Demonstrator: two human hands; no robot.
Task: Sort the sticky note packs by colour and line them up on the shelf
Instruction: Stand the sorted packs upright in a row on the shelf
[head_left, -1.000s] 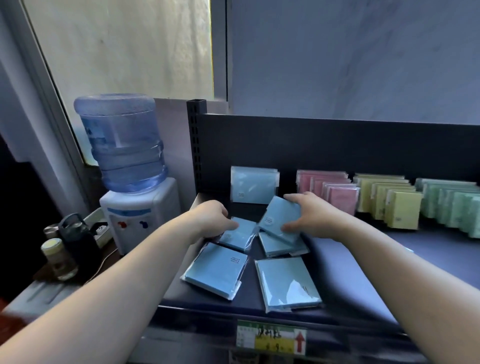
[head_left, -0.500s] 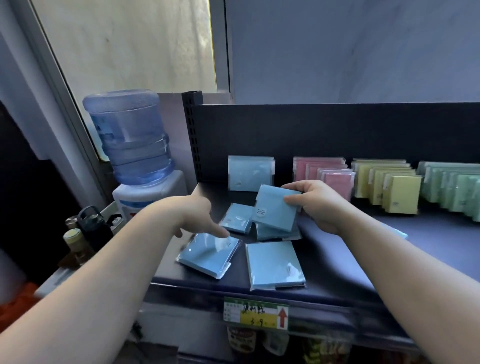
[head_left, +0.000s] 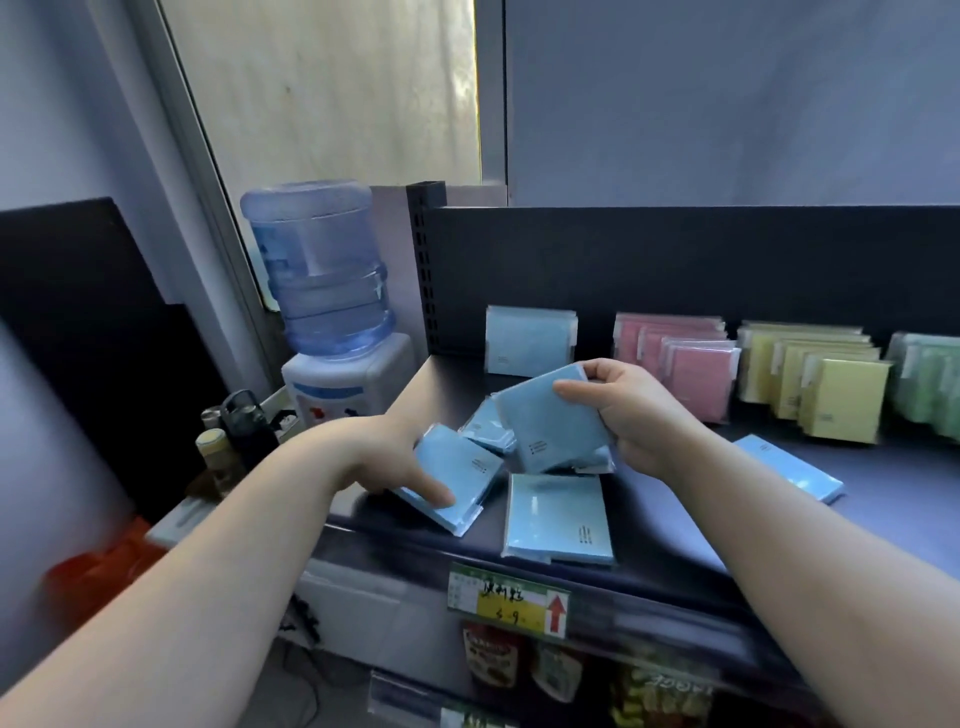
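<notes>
1. The lifted blue pack (head_left: 545, 426) hangs tilted over the loose blue ones. The right hand (head_left: 628, 415) has its grip closed on the pack's upper right corner. It should go to twelve o'clock and stand upright, just in front of the upright blue pack (head_left: 530, 340) at the back panel.
2. The second blue pack (head_left: 457, 480) lies at eight o'clock of the lifted one, near the shelf's front left corner. The left hand (head_left: 395, 457) has its grip on it, thumb on top and fingers beneath. It looks likely to follow into the same row.
3. Each pack should stand base down first, stepped forward as in the pink row (head_left: 675, 364) at two o'clock.
4. More blue ones wait:
   - the flat pack (head_left: 558, 525) at six o'clock;
   - the half-hidden pack (head_left: 485, 431) at nine o'clock;
   - the stray pack (head_left: 789, 475) at four o'clock.
5. The wrappers look slick, so an edge pinch should hold firmly.
6. The yellow row (head_left: 821, 384) and green row (head_left: 930, 379), at three o'clock on the shelf (head_left: 883, 525), appear done and need no touching.
</notes>
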